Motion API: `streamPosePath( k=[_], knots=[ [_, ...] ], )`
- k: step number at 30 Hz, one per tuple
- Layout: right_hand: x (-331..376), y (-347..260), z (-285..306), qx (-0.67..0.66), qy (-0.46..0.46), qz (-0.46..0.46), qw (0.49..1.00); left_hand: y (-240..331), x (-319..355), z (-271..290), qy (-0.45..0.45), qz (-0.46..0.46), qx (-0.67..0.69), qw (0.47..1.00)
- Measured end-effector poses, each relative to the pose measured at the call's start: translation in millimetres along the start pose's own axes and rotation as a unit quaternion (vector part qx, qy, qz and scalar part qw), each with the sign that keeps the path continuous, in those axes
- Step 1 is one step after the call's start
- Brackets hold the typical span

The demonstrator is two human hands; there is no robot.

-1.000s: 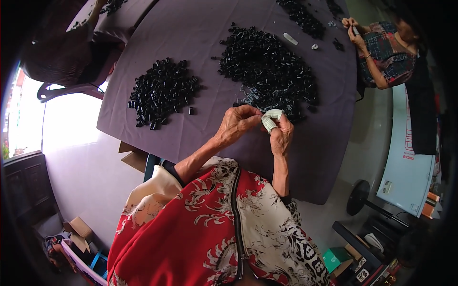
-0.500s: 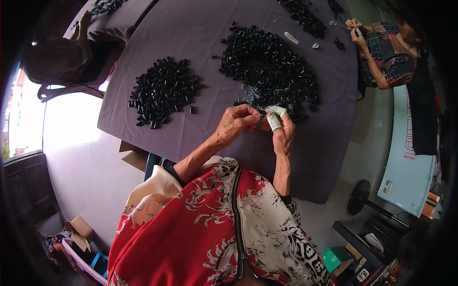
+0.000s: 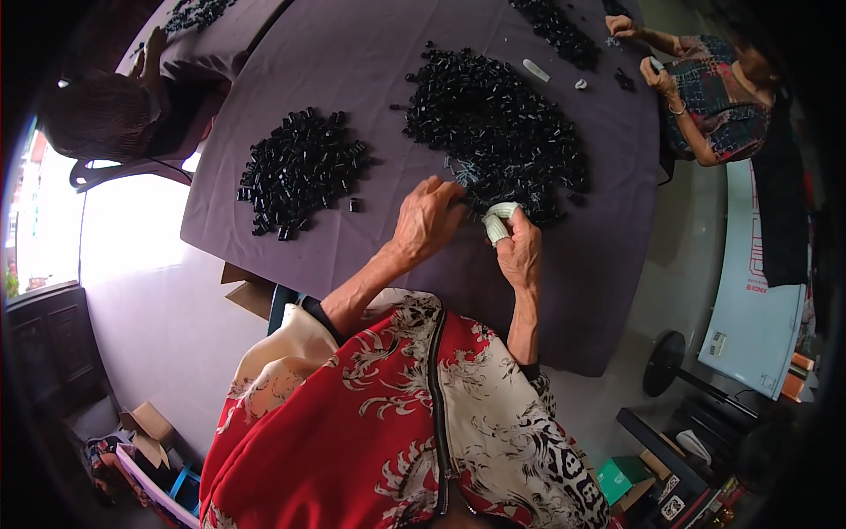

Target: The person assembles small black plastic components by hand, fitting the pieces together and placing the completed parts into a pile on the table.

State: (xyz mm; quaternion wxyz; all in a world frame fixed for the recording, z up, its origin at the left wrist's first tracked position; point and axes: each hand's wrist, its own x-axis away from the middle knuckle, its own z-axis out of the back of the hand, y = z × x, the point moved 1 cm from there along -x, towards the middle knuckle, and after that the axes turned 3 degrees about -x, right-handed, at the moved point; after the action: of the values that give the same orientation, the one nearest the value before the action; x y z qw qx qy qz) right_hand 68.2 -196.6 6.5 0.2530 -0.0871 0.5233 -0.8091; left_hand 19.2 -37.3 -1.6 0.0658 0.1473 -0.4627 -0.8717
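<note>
A large heap of small shiny black pieces (image 3: 493,119) lies on the table in front of me. Thin grey pin-like bits (image 3: 464,172) are scattered at its near edge. My left hand (image 3: 426,218) is over that edge, back upward, its fingertips blurred and partly hidden beside the pins. White ribbed covers (image 3: 496,225) wrap the thumb and forefinger of my right hand (image 3: 518,251). Those two fingers close in a pinch just right of my left hand; whatever is between them is too small to make out. A smaller heap of black pieces (image 3: 304,172) sits to the left.
A purple-grey cloth covers the table (image 3: 352,70). A white strip (image 3: 536,70) and a small white ring-like thing (image 3: 581,85) lie beyond the heap. One co-worker (image 3: 714,106) sits at the far right, another (image 3: 106,115) at the far left. A round black stand base (image 3: 663,363) is right of the table.
My left hand has come away from my right fingertips and moved up toward the grey pins. My right hand stays nearly in place. The right co-worker's hands have separated, one reaching over the table.
</note>
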Motion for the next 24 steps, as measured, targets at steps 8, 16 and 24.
streamPosePath(
  k=[8,16,24],
  knots=[
    [1.5,4.5,5.9,-0.007,0.016,-0.018,1.000,-9.8,-23.2,-19.8,0.038,-0.094,-0.205,0.974],
    [2.7,8.6,12.5,-0.041,0.023,-0.051,0.998,-18.9,-19.7,-3.3,0.076,-0.086,-0.227,0.967],
    [4.4,6.4,12.3,-0.031,0.026,-0.038,0.998,-7.2,-16.8,-9.2,0.030,-0.140,-0.235,0.961]
  ],
)
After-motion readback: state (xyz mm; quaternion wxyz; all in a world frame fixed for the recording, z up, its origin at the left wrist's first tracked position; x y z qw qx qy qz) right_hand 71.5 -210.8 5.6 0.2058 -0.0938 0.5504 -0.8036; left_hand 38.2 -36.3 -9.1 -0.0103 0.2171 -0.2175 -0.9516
